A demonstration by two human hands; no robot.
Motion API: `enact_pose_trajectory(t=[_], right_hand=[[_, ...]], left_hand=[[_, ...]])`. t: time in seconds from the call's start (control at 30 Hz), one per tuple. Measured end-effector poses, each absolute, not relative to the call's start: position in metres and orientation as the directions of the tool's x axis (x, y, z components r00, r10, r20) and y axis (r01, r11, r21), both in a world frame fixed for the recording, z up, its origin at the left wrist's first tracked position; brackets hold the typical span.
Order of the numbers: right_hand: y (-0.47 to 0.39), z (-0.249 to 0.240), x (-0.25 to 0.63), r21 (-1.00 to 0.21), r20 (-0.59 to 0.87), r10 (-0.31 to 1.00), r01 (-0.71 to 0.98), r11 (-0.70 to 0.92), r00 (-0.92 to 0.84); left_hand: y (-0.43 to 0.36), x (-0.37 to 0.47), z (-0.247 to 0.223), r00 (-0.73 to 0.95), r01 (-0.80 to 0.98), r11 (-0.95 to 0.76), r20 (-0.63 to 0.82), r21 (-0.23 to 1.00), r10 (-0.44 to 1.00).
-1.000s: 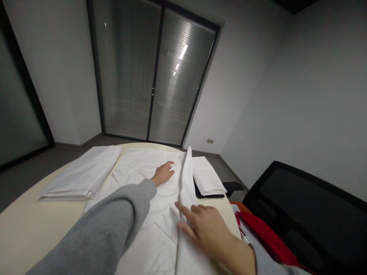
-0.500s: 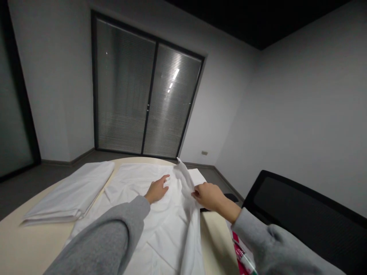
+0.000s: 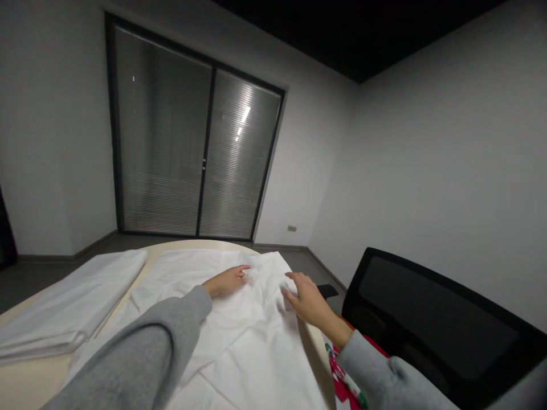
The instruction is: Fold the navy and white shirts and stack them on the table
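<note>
A loose white cloth (image 3: 252,347) lies rumpled over the round table (image 3: 25,382). My left hand (image 3: 229,281) rests on its far part, fingers pointing right, with thumb and fingertips near a small crease; whether they pinch any fabric is hard to make out. At the cloth's right edge is my right hand (image 3: 305,299), thumb and fingers spread apart, holding nothing. A folded white cloth (image 3: 72,304) lies flat to the left, beside the loose one.
A black mesh chair (image 3: 427,313) stands at the right, close to the table's edge. Red, patterned items (image 3: 342,376) show below my right forearm. Farther back are a glazed door with blinds (image 3: 196,148) and a wall socket (image 3: 292,228).
My right hand has let go of the raised cloth edge, which now lies lower and flatter. The view has shifted a little to the right.
</note>
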State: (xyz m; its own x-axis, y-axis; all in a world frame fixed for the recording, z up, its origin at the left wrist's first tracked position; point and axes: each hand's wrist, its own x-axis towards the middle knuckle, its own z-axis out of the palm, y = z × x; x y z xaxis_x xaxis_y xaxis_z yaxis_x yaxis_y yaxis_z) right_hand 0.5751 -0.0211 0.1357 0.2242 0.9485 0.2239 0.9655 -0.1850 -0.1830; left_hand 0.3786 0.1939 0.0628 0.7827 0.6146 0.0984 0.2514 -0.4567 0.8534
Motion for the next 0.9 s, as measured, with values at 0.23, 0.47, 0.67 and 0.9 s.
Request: enact_pose_trajectory(t=[0.23, 0.47, 0.67, 0.9], right_hand=[[0.038, 0.126, 0.557, -0.143, 0.178, 0.962, 0.973, -0.182, 0.206], [0.063, 0.116, 0.566, -0.138, 0.151, 0.972, 0.977, -0.162, 0.182], [0.061, 0.113, 0.570, -0.086, 0.179, 0.967, 0.982, -0.166, 0.179], [0.045, 0.110, 0.557, 0.107, 0.202, 0.969, 0.980, -0.167, 0.143]], left_hand=[[0.151, 0.264, 0.102, 0.743, 0.470, -0.623, 0.101, 0.625, 0.662], [0.004, 0.084, 0.051, 0.695, 0.625, -0.660, 0.087, 0.416, 0.713], [-0.041, 0.054, 0.002, 0.560, 0.711, -0.577, 0.173, 0.403, 0.810], [-0.019, 0.048, 0.038, 0.528, 0.711, -0.551, 0.185, 0.436, 0.829]])
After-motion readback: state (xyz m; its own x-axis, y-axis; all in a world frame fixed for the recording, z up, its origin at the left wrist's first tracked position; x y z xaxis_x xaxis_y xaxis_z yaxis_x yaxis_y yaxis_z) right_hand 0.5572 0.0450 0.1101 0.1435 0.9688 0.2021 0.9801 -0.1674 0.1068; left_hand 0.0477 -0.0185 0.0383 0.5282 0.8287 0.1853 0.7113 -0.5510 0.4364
